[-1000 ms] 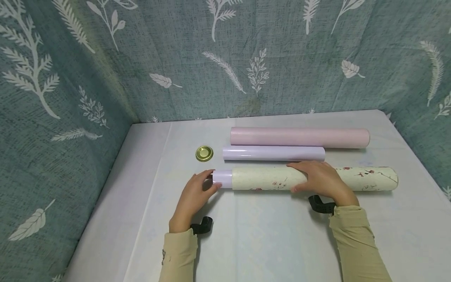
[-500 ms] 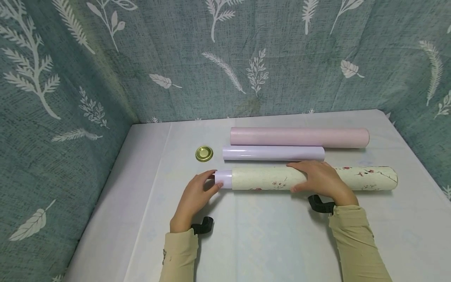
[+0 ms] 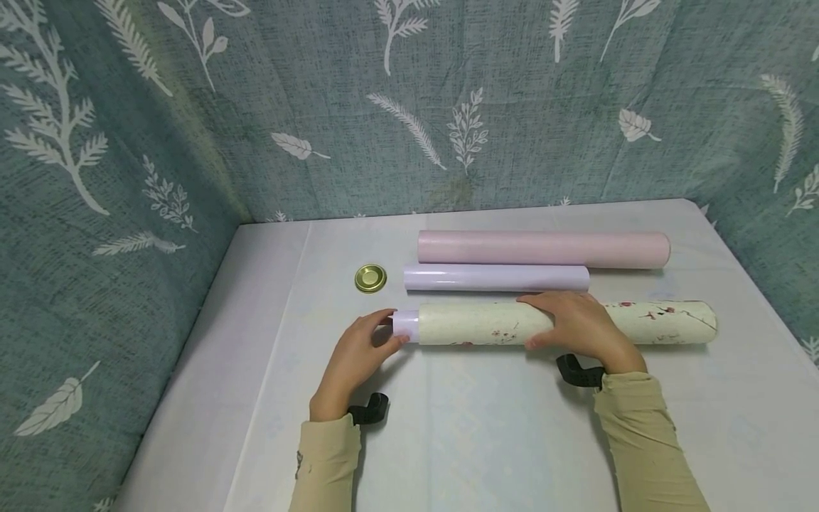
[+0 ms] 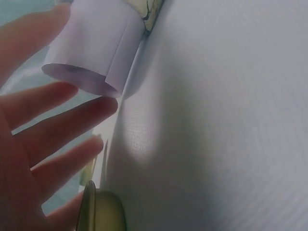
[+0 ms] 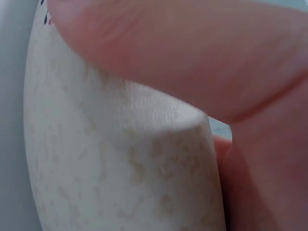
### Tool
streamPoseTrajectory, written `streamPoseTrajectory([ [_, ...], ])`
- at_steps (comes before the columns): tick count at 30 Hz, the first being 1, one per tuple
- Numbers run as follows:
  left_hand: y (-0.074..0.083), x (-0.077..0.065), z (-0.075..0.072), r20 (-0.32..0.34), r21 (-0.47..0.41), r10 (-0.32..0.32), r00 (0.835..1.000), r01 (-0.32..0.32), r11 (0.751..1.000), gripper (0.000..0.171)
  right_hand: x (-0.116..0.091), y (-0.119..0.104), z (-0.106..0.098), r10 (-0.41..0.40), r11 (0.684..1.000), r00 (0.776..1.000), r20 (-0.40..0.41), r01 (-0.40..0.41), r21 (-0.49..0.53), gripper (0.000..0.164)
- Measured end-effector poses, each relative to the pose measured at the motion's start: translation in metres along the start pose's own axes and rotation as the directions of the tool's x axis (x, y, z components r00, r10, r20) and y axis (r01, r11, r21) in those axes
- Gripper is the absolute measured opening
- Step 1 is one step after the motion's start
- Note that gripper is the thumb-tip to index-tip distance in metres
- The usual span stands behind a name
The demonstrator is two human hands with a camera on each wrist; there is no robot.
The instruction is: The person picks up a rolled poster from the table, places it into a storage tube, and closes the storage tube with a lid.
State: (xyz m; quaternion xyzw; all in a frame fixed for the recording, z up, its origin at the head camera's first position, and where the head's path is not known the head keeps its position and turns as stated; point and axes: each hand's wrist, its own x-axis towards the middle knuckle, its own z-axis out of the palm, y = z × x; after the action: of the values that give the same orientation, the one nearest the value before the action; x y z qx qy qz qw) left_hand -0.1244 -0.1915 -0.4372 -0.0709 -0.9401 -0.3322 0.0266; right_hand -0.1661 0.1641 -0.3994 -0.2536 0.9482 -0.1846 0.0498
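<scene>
Nearest, at the bottom of the head view, a left sleeve [image 3: 328, 459] and a right sleeve [image 3: 646, 441], both tan, with a left black fitting [image 3: 371, 409] and a right black fitting [image 3: 579, 371] jutting out beside the wrists. Just beyond, left hand [image 3: 355, 355] and right hand [image 3: 579, 323], well apart. At the left, a loose grip: thumb on the near side, other fingers fairly straight and apart about the hollow end of a lavender roll [image 3: 406, 326] — how firmly pressed, cannot tell. At the right, a grip clamped over the middle of a cream blossom-print roll [image 3: 473, 325], thumb on the near side, fingers over the far side. Only a short stub of lavender in sight at the cream roll's left mouth, the remainder hidden, presumably inside. Key relation: lavender end immediately to the right of the left palm, much nearer to the left hand than to the right; long axis running left to right, in line with the cream roll — any sliding of one against the other best judged along that shared axis. Farther across the tabletop [image 3: 486, 441], a gold lid [image 3: 370, 279] lying flat, then a second lavender roll [image 3: 496, 278] and a pink roll [image 3: 544, 249], roughly parallel. Farthest, leaf-print cloth [image 3: 512, 142] hanging behind.
</scene>
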Motion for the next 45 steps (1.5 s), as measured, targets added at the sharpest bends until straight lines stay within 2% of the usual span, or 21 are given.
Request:
streamPoseTrajectory([
  [11, 0.0003, 0.0006, 0.0008, 0.01, 0.004, 0.018, 1.0, -0.018, 1.0, 0.058, 0.0014, 0.0, 0.002, -0.005, 1.0, 1.0, -0.003, 0.005, -0.014, 0.074],
  [24, 0.0009, 0.0022, 0.0041, 0.011, 0.012, 0.068, 0.998, -0.068, 0.998, 0.057, 0.0021, 0.0003, 0.0023, 0.003, 1.0, 1.0, 0.007, -0.003, -0.021, 0.075],
  [40, 0.0029, 0.0013, 0.0068, 0.007, 0.021, 0.079, 0.997, -0.08, 0.997, 0.057, 0.0032, -0.0061, 0.0013, 0.008, 0.999, 1.0, 0.021, -0.007, -0.033, 0.074],
  [45, 0.0052, 0.0016, 0.0082, 0.017, 0.044, 0.111, 0.994, -0.111, 0.993, 0.059, 0.0033, -0.0054, 0.0014, 0.003, 1.0, 1.0, 0.021, -0.003, -0.031, 0.075],
])
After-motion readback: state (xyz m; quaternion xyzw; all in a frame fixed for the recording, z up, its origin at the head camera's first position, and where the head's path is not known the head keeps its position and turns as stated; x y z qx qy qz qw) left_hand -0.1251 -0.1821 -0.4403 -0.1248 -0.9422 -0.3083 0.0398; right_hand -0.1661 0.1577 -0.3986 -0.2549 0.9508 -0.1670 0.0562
